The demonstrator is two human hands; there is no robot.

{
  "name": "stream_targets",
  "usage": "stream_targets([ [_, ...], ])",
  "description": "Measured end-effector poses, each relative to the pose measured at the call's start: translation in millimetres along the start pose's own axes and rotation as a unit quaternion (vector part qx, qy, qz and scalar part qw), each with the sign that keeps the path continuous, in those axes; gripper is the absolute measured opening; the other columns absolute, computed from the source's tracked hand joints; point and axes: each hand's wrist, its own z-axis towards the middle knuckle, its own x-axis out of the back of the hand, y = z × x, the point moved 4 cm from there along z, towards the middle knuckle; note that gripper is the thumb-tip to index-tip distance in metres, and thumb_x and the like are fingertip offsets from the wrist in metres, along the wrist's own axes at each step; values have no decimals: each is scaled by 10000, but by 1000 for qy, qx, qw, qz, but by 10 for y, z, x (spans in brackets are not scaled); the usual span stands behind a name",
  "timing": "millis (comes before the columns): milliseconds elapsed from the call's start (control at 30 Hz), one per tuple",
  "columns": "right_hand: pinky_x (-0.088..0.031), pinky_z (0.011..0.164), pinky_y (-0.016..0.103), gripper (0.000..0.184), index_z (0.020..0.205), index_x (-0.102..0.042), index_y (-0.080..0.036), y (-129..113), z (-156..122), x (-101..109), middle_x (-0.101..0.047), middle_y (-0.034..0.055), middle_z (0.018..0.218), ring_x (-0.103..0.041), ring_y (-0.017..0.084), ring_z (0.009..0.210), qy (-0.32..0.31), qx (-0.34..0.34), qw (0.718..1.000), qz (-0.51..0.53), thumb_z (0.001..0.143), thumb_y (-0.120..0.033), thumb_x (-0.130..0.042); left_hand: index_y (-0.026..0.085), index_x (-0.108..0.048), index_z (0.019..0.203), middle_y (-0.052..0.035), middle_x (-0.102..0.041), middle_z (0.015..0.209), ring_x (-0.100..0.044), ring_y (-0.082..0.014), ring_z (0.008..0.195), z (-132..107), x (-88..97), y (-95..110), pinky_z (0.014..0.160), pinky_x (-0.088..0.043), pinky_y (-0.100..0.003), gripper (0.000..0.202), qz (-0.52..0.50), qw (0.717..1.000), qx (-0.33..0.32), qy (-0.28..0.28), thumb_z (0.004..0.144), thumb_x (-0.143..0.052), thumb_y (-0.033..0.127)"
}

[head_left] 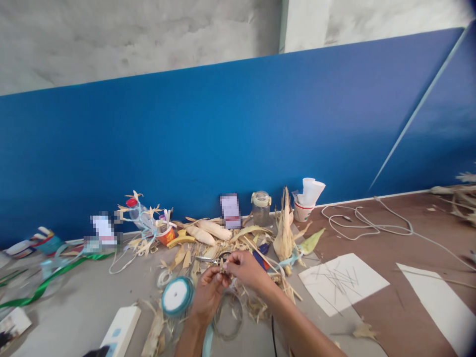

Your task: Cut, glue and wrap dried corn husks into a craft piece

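Note:
My left hand (pixel 208 291) and my right hand (pixel 243 268) meet over the near middle of the table. Both are closed, fingertips together, on a small piece of dried corn husk (pixel 222 267), mostly covered by the fingers. Just beyond them lie scissors (pixel 206 259), partly hidden by the right hand. Left of my left hand is a spool of teal ribbon (pixel 177 296), with a small white roll (pixel 164 278) behind it. A coil of thin wire (pixel 228 335) lies beneath my wrists, among husk scraps (pixel 256 306).
Behind my hands are pale corn husk bundles (pixel 213 229), a lidded jar (pixel 261 210) and a cup with rolled paper (pixel 304 212). White paper with thin sticks (pixel 344 282) and a white cable (pixel 375 225) lie right. A power strip (pixel 121 331) lies left. A blue partition (pixel 223 144) stands behind.

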Motion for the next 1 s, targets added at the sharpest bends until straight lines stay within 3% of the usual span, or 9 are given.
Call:
stream_targets([
  [267,-411,546,227,155,520,-541,-192,23,21,-15,-561,-52,451,-534,117,492,-16,6,999,27,674,-174,-550,176,-657,693,17,-592,530,-556,-139,564,-7,-10,33,630,-455,-291,300,18,999,-9,27,578,-828,394],
  [633,-386,567,230,51,651,-551,-188,134,129,107,-513,-57,548,-476,115,536,50,46,997,-23,697,-198,-572,183,-652,772,13,-640,623,-603,-157,652,43,148,53,712,-477,-314,297,67,989,-66,114,638,-779,416],
  [1000,-379,622,251,72,630,-548,-195,20,109,452,-579,-13,611,-540,156,626,112,67,968,-217,684,-152,-524,180,-629,787,18,-670,645,-616,-129,622,116,323,-5,693,-484,-273,350,19,975,-85,204,587,-807,404],
])
